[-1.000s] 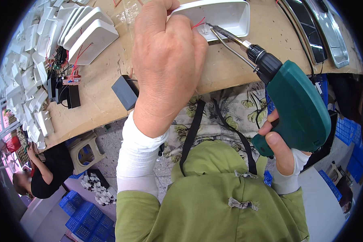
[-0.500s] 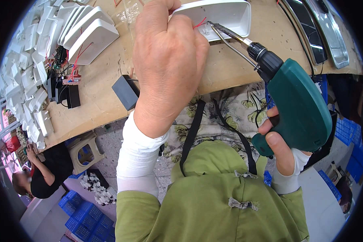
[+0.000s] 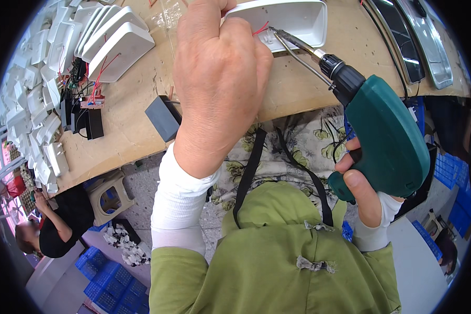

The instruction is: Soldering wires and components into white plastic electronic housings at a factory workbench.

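In my right hand (image 3: pixel 362 189) is a dark green pistol-shaped soldering gun (image 3: pixel 387 133), fingers wrapped round its handle. Its black-collared tip and a thin metal feed tube point up and left into a white plastic housing (image 3: pixel 304 22). Inside that open shell, two red wires (image 3: pixel 260 30) end close to the hot tip; whether they touch cannot be made out. My left hand (image 3: pixel 222 78) is closed at the shell's left end, gripping it, its fingertips mostly hidden behind the knuckles. A small black box (image 3: pixel 163 119) with a lead lies beside my left wrist.
Many white housings (image 3: pixel 34 99) are heaped at the left, near a leaning row of shells (image 3: pixel 121 52). Black boxes and a red circuit board (image 3: pixel 93 101) lie before them. Metal-framed trays (image 3: pixel 429 44) sit far right. A co-worker (image 3: pixel 63 225) is at lower left, near blue crates (image 3: pixel 112 282).
Almost nothing differs. The white housing and my left hand have shifted very slightly to the right, while the soldering gun stays nearly in place.
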A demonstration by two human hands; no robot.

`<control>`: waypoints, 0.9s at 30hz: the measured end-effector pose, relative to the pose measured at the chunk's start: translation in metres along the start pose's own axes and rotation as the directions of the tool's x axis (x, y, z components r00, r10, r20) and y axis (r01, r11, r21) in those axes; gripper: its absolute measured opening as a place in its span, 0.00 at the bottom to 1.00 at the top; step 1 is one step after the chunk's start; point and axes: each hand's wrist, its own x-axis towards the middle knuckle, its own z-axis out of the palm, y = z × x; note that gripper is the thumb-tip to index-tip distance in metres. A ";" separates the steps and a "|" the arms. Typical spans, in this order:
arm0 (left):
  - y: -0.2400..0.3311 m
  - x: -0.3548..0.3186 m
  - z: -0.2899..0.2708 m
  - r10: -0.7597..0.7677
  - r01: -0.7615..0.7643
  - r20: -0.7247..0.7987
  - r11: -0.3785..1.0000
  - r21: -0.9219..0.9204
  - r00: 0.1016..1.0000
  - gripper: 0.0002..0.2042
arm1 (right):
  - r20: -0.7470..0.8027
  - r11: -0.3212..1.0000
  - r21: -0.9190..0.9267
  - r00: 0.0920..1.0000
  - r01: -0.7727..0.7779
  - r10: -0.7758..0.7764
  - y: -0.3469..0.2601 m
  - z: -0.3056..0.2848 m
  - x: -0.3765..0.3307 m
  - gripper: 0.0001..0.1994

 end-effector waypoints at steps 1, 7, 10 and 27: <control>0.000 0.000 -0.001 -0.001 0.001 0.000 1.000 0.001 1.000 0.04 | 0.001 1.000 -0.017 1.000 0.004 -0.004 0.000 0.000 0.000 0.19; -0.007 0.001 0.016 0.038 -0.038 0.006 0.999 0.029 0.999 0.04 | -0.069 0.991 -0.131 0.997 -0.040 0.031 -0.001 0.004 -0.001 0.22; -0.028 0.009 0.062 0.061 -0.601 -0.766 0.660 -0.450 0.640 0.04 | -0.067 0.991 -0.127 0.997 -0.038 0.029 -0.003 0.005 -0.001 0.22; -0.030 0.008 0.057 0.088 -0.593 -0.754 0.679 -0.433 0.651 0.04 | 0.003 0.995 -0.087 0.999 0.037 -0.037 -0.006 0.002 -0.002 0.20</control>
